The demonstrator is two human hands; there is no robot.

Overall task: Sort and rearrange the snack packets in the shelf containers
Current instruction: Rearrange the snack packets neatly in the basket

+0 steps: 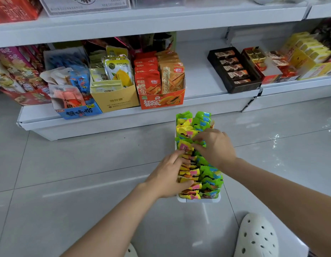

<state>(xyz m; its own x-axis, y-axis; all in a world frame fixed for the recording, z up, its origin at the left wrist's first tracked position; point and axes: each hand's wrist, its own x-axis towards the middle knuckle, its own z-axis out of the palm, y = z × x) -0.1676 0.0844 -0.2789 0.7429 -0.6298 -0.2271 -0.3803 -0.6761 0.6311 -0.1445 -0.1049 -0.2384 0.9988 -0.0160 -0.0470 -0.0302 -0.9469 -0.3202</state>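
Note:
A long white container (199,199) stands on the floor tiles, packed with a yellow row of snack packets (185,127) on the left and a green row (210,179) on the right. My left hand (168,176) rests on the yellow row near the container's middle, its fingers curled into the packets. My right hand (214,145) reaches in from the right over the green row, and its fingertips pinch a yellow-and-pink packet (185,147) at the row's middle.
The bottom white shelf (201,75) holds a blue box (77,108), a yellow box (114,101), an orange papaya box (161,101) and a dark chocolate tray (233,68). A gap lies between the orange box and the tray. My white clog (256,236) is at the lower right.

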